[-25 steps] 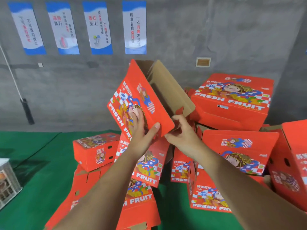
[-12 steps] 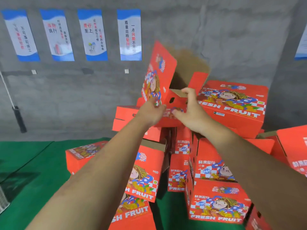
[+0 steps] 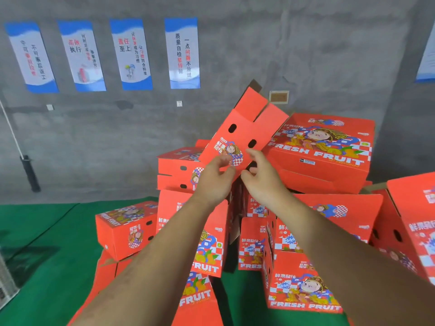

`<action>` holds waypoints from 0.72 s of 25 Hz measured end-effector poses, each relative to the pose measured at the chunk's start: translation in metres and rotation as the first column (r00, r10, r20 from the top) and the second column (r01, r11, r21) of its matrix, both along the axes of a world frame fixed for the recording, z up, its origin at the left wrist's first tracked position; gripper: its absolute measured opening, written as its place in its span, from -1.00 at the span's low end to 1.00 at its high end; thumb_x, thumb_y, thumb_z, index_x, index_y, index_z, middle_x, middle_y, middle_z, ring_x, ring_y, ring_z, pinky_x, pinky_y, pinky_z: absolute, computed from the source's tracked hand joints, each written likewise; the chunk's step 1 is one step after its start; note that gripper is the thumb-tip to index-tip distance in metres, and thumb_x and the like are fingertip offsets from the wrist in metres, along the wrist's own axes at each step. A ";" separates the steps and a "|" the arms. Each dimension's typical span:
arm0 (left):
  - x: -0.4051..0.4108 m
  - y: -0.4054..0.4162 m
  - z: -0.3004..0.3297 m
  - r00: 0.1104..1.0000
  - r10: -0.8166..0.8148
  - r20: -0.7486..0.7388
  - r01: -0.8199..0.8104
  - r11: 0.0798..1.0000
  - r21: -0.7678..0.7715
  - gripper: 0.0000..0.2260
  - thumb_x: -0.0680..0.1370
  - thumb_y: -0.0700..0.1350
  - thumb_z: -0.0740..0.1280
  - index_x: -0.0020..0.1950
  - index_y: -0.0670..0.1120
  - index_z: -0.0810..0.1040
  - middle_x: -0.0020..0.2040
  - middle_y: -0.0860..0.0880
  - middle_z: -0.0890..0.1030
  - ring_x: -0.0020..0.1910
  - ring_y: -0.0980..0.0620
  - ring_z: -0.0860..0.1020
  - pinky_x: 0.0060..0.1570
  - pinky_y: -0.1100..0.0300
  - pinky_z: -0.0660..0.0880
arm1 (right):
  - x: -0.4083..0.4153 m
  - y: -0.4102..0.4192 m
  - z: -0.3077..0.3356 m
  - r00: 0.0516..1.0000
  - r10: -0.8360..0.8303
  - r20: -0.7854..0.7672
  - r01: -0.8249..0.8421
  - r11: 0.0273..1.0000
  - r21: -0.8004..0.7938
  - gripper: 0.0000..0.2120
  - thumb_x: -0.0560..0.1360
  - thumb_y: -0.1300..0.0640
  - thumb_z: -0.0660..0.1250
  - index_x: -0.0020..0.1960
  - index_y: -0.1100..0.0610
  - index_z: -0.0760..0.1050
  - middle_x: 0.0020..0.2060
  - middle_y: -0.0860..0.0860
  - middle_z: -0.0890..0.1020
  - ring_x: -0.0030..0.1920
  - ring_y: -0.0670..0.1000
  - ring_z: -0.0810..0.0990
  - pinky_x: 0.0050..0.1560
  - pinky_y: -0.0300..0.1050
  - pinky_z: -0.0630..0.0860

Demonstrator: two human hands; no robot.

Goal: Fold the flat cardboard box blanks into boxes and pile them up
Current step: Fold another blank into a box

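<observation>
Head view: we see a red printed cardboard box point(image 3: 242, 135), folded, tilted at the top of the heap of red folded fruit boxes point(image 3: 322, 147) against the grey concrete wall point(image 3: 306, 43). Our left hand point(image 3: 215, 177) and right hand point(image 3: 261, 175) sit just beneath it, fingers loosely spread; whether they touch it, we cannot tell. We judge many boxes done; no flat blanks show, so what remains is unclear.
</observation>
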State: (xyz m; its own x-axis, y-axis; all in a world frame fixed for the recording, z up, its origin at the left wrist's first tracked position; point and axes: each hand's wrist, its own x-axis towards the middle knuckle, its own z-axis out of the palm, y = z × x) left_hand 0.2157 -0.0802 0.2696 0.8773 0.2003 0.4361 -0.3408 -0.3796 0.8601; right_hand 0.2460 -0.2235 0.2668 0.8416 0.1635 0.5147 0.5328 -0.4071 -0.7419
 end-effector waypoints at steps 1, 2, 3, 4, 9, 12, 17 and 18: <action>-0.002 -0.004 -0.005 1.000 -0.005 -0.010 0.005 1.000 0.010 -0.71 0.66 -0.16 0.30 0.39 -0.07 0.55 0.29 0.05 0.60 0.20 0.14 0.56 0.31 0.22 0.44 | -0.004 0.002 -0.006 1.000 0.009 -0.005 -0.009 1.000 -0.006 -0.44 0.57 0.19 0.29 0.54 -0.06 0.32 0.24 0.09 0.59 0.09 0.09 0.62 0.22 0.09 0.55; -0.006 -0.007 -0.011 1.000 -0.013 -0.018 0.013 1.000 0.013 -0.70 0.65 -0.18 0.29 0.39 -0.07 0.55 0.25 0.07 0.60 0.19 0.13 0.57 0.29 0.23 0.45 | -0.009 0.003 -0.012 1.000 0.011 -0.012 -0.011 1.000 -0.023 -0.44 0.57 0.19 0.28 0.53 -0.08 0.33 0.25 0.08 0.59 0.11 0.09 0.63 0.22 0.11 0.55; -0.009 -0.009 -0.019 0.999 -0.025 -0.023 0.025 1.000 0.009 -0.70 0.65 -0.21 0.27 0.38 -0.08 0.55 0.21 0.10 0.60 0.18 0.12 0.58 0.27 0.26 0.46 | -0.012 0.004 -0.019 1.000 0.012 -0.024 -0.013 0.999 -0.039 -0.45 0.56 0.19 0.28 0.52 -0.09 0.33 0.27 0.06 0.58 0.12 0.09 0.64 0.22 0.09 0.56; -0.014 -0.011 -0.030 0.999 -0.032 -0.025 0.031 1.000 -0.002 -0.70 0.64 -0.24 0.26 0.37 -0.10 0.55 0.17 0.13 0.60 0.17 0.13 0.58 0.25 0.32 0.46 | -0.014 0.004 -0.030 0.999 0.015 -0.040 -0.017 0.999 -0.049 -0.45 0.56 0.20 0.27 0.52 -0.09 0.34 0.30 0.05 0.56 0.12 0.08 0.64 0.21 0.03 0.56; -0.049 -0.004 -0.134 0.991 0.057 -0.118 -0.064 0.997 -0.050 -0.75 0.60 -0.20 0.26 0.17 0.09 0.58 0.09 0.24 0.63 0.04 0.46 0.56 0.06 0.51 0.41 | -0.038 0.015 -0.120 0.966 0.086 -0.243 -0.120 0.985 -0.127 -0.44 0.55 0.27 0.27 0.52 -0.03 0.36 0.39 0.03 0.50 0.16 0.04 0.63 0.25 -0.05 0.54; -0.083 0.002 -0.220 0.946 0.122 -0.302 -0.160 0.982 -0.105 -0.74 0.60 -0.28 0.27 0.15 0.04 0.56 0.08 0.13 0.63 0.12 0.26 0.60 0.02 0.56 0.38 | -0.063 0.027 -0.197 0.904 0.114 -0.412 -0.217 0.952 -0.215 -0.43 0.54 0.30 0.29 0.52 0.03 0.37 0.40 0.09 0.51 0.22 0.10 0.60 0.31 -0.06 0.49; -0.120 0.026 -0.306 0.854 0.175 -0.489 -0.234 0.970 -0.061 -0.77 0.61 -0.22 0.31 0.23 0.01 0.56 0.19 0.03 0.64 0.18 0.03 0.60 0.18 0.15 0.48 | -0.084 0.045 -0.280 0.817 0.112 -0.566 -0.361 0.864 -0.351 -0.41 0.56 0.22 0.29 0.57 0.00 0.31 0.43 0.06 0.49 0.35 0.06 0.53 0.21 -0.23 0.37; -0.123 0.033 -0.314 0.835 0.204 -0.510 -0.251 0.968 -0.023 -0.75 0.61 -0.21 0.30 0.27 -0.01 0.55 0.23 0.01 0.63 0.21 0.01 0.58 0.23 0.11 0.48 | -0.084 0.050 -0.290 0.790 0.101 -0.605 -0.375 0.860 -0.346 -0.41 0.57 0.21 0.30 0.57 0.00 0.30 0.42 0.06 0.49 0.33 0.05 0.53 0.23 -0.20 0.42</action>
